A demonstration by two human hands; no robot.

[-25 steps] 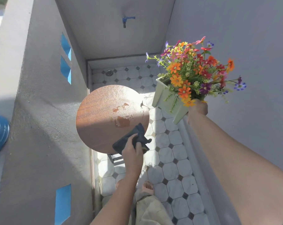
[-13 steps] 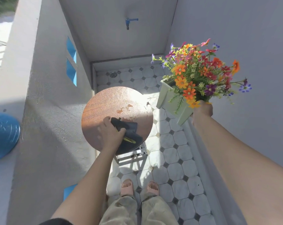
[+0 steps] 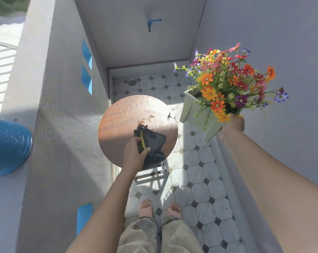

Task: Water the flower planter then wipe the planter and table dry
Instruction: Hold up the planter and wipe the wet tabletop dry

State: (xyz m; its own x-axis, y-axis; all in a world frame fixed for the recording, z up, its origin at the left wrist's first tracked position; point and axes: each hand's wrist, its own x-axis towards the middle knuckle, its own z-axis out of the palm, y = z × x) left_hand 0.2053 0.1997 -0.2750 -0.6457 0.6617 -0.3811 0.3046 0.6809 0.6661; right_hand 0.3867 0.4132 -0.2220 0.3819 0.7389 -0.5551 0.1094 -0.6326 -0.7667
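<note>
A round brown table (image 3: 118, 123) stands below me with small wet patches (image 3: 150, 117) near its middle right. My left hand (image 3: 134, 155) grips a dark cloth (image 3: 153, 143) with a yellow stripe and holds it down on the table's near right part. My right hand (image 3: 232, 126) holds a pale green planter (image 3: 194, 115) full of orange, red and purple flowers (image 3: 227, 81), lifted in the air to the right of the table, tilted.
A blue tap (image 3: 153, 22) is on the far wall above a tiled floor (image 3: 200, 179) with a drain (image 3: 132, 82). Grey walls close in left and right. A blue barrel (image 3: 6, 143) sits at the left. My feet (image 3: 159, 209) stand below the table.
My left hand slid the cloth from the table's near edge to the left, then back right toward the wet patches. The planter stays held up on the right.
</note>
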